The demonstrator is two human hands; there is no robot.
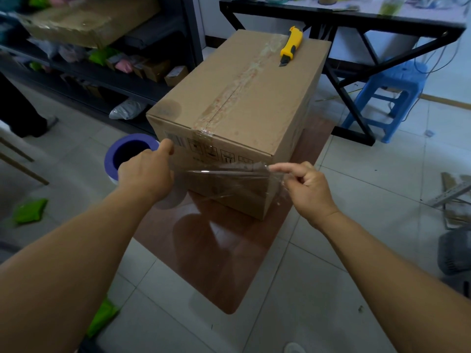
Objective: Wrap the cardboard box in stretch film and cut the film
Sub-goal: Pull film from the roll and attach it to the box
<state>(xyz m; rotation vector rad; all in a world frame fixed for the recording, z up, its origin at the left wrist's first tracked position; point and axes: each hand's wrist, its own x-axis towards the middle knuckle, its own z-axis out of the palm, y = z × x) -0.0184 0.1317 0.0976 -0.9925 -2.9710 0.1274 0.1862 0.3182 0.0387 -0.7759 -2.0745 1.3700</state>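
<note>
A taped cardboard box [244, 98] stands on a low brown table [216, 256]. On its far top edge lies a yellow utility knife [290, 45]. My left hand [146, 171] grips a stretch film roll with a purple core [127, 154], held upright beside the box's near left corner. A sheet of clear stretch film [226, 179] runs from the roll across the box's near face. My right hand [309, 188] pinches the film's free end at the box's near right corner.
A black shelf rack [102, 72] with packages stands at the left. A black-framed table [356, 26] and a blue plastic stool [390, 93] are behind the box at the right. Green bags [29, 211] lie on the tiled floor.
</note>
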